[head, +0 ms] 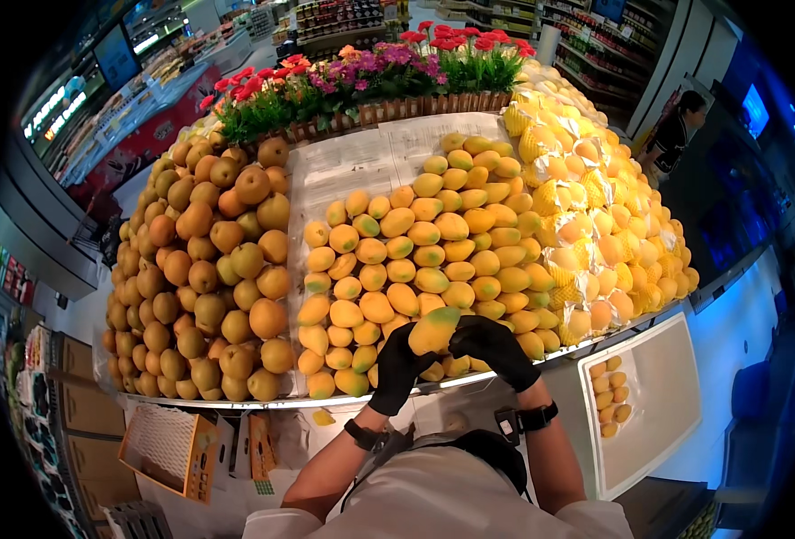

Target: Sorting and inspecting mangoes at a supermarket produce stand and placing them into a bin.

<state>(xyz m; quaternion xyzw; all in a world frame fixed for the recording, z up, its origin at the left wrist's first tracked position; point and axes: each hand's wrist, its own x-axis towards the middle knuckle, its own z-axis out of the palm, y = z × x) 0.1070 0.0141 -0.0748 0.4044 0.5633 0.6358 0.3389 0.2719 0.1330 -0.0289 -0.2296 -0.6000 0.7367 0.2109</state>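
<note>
A yellow mango with a green end is held up in front of me, over the near edge of the fruit display. My left hand, in a black glove, grips it from the left and below. The black-gloved right hand has its curled fingers against the mango's right side; its fingertips are partly hidden. Beneath and beyond both hands, yellow mangoes lie in close rows, several with green patches. White lining sheets show behind these rows.
Brown round pears are heaped at left. Yellow fruit in foam nets is stacked at right. Flowers line the back behind a small wooden fence. A white bin at right holds several fruits. A person stands at far right.
</note>
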